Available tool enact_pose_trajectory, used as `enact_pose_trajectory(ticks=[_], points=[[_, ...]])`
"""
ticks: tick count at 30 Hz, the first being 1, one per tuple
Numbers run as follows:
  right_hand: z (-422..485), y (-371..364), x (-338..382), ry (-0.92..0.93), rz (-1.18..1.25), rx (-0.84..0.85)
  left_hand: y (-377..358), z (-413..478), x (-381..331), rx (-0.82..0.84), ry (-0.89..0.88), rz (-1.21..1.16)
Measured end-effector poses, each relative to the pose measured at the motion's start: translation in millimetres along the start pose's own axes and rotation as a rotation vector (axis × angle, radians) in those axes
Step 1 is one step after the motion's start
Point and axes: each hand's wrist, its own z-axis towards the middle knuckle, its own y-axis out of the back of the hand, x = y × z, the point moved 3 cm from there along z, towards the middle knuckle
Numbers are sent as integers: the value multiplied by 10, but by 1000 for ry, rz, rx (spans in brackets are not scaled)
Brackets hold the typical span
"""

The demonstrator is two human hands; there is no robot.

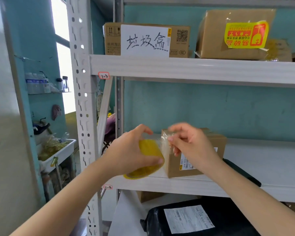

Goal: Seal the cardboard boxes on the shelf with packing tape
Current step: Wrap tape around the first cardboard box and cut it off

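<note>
Gripping the yellow tape roll point(150, 157) in our left hand point(129, 150), we hold it just beside the small cardboard box point(192, 154) on the middle shelf point(271, 160). Our right hand point(192, 142) pinches the clear tape strip point(165, 138) against the box's upper left corner. Two bigger boxes point(235, 34) sit on the shelf above.

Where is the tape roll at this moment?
The tape roll is in the left hand, at the front of the middle shelf, just left of the small box.
</note>
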Motion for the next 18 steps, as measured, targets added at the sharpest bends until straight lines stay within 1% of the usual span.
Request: enact_pose_trajectory(ticks=[2, 5, 7, 9, 11, 14, 16, 18], points=[[15, 41, 0, -18, 136, 78, 32, -8, 8, 72, -12, -57], [19, 48, 35, -2, 334, 207, 88, -16, -35, 75, -54, -48], [10, 40, 46, 0, 378, 241, 138, -17, -56, 41, -68, -61], [-13, 24, 57, 2, 349, 254, 178, -19, -67, 23, -84, -85], [-32, 12, 79, 14, 245, 267, 198, -35, -71, 22, -93, -84], [-30, -9, 105, 83, -75, 202, 202, -63, -72, 41, -93, -29], [-39, -18, 164, 199, -269, 138, 199, -61, -74, 49, -92, 5], [-52, -23, 208, 357, -448, 68, 204, -51, -76, 40, -86, -4]])
